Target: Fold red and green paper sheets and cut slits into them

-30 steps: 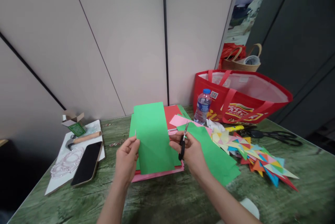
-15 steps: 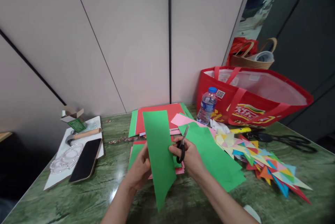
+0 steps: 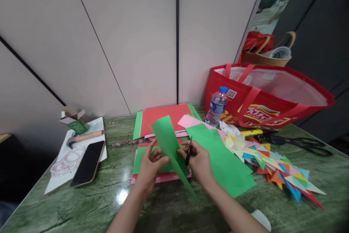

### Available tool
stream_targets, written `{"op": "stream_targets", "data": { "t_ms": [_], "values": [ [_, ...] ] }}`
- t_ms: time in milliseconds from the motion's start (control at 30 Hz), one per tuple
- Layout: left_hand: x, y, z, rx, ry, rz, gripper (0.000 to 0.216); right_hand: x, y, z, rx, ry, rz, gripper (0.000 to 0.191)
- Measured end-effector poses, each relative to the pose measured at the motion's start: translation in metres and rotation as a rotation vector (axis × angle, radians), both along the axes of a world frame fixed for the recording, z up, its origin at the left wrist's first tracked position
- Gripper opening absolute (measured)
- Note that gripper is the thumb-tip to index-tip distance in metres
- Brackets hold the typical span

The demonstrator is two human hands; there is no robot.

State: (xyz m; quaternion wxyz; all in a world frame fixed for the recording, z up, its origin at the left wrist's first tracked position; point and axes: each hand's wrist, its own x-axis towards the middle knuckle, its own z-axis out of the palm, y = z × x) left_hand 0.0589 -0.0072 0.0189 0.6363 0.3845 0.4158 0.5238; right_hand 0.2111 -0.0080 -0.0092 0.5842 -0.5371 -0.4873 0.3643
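Observation:
A green paper strip (image 3: 167,135) is tilted above the table in front of me, its lower end blurred. My right hand (image 3: 198,160) is closed around small black-handled scissors (image 3: 188,153), blades pointing up, and its thumb and finger pinch the strip's right edge. At the left edge is my left hand (image 3: 149,167), its fingers loosely curled and apart, the thumb tip against the paper. Beneath both hands lies a stack of green, red and pink paper (image 3: 139,164). Larger green sheets (image 3: 218,156) lie to the right of my right hand.
Behind the hands lie red sheets (image 3: 166,115). A water bottle (image 3: 217,106) stands before a red bag (image 3: 261,95). Folded coloured paper pieces (image 3: 283,167) and large black scissors (image 3: 308,144) lie right. At left are a phone (image 3: 88,163), a hooked wooden-handled tool (image 3: 88,136) and a small box (image 3: 75,120).
The green strip has turned and tilted, its lower end swinging right. My left hand's fingers have come from behind the paper to its left edge. The scissors have turned more edge-on.

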Motion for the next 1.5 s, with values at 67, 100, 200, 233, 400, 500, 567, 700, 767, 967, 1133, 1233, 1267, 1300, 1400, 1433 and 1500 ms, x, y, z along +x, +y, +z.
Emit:
{"op": "stream_targets", "data": {
  "t_ms": [67, 100, 200, 233, 400, 500, 567, 700, 767, 967, 1133, 1233, 1267, 1300, 1400, 1433, 1500],
  "values": [
    [-0.008, 0.004, 0.004, -0.048, 0.029, 0.057, 0.045, 0.008, 0.005, 0.002, 0.022, 0.049, -0.065, 0.030],
    [-0.012, 0.006, 0.007, -0.066, 0.028, 0.049, 0.040, 0.013, 0.007, 0.003, 0.023, 0.075, -0.094, 0.032],
    [-0.028, 0.011, 0.014, -0.045, 0.049, 0.068, 0.035, 0.033, 0.015, 0.006, -0.012, 0.132, -0.156, 0.038],
    [-0.033, 0.013, 0.015, -0.014, 0.076, 0.084, 0.036, 0.040, 0.017, 0.007, -0.018, 0.142, -0.172, 0.039],
    [-0.051, 0.021, 0.009, 0.066, 0.393, 0.153, 0.029, 0.064, 0.021, 0.012, -0.002, 0.114, -0.139, 0.040],
    [-0.056, 0.022, 0.008, 0.054, 0.362, 0.147, 0.032, 0.066, 0.021, 0.012, -0.015, 0.136, -0.134, 0.040],
    [-0.057, 0.020, 0.011, 0.045, 0.286, 0.091, 0.035, 0.065, 0.021, 0.011, -0.032, 0.177, -0.150, 0.039],
    [-0.052, 0.015, 0.014, -0.050, 0.166, -0.149, 0.037, 0.064, 0.022, 0.007, -0.053, 0.261, -0.166, 0.037],
    [-0.047, 0.013, 0.012, -0.120, 0.123, -0.212, 0.033, 0.064, 0.023, 0.006, -0.044, 0.281, -0.171, 0.037],
    [-0.038, 0.014, 0.010, -0.169, 0.053, -0.084, 0.032, 0.061, 0.022, 0.000, -0.083, 0.186, -0.089, 0.042],
    [-0.042, 0.016, 0.014, -0.157, 0.114, -0.001, 0.034, 0.058, 0.021, -0.005, -0.127, 0.173, -0.012, 0.048],
    [-0.041, 0.015, 0.013, -0.167, 0.146, -0.039, 0.032, 0.060, 0.020, -0.001, -0.114, 0.175, -0.024, 0.047],
    [-0.041, 0.015, 0.013, -0.176, 0.142, -0.043, 0.032, 0.061, 0.020, 0.001, -0.105, 0.173, -0.027, 0.046],
    [-0.041, 0.014, 0.014, -0.184, 0.134, -0.035, 0.033, 0.062, 0.019, 0.003, -0.097, 0.172, -0.029, 0.045],
    [-0.044, 0.015, 0.018, -0.180, 0.114, 0.046, 0.035, 0.064, 0.017, 0.006, -0.086, 0.193, -0.021, 0.045],
    [-0.046, 0.015, 0.020, -0.165, 0.110, 0.086, 0.035, 0.063, 0.016, 0.007, -0.090, 0.207, -0.007, 0.046],
    [-0.051, 0.015, 0.026, -0.135, 0.102, 0.175, 0.034, 0.058, 0.013, 0.007, -0.109, 0.218, 0.050, 0.049]
  ]
}}
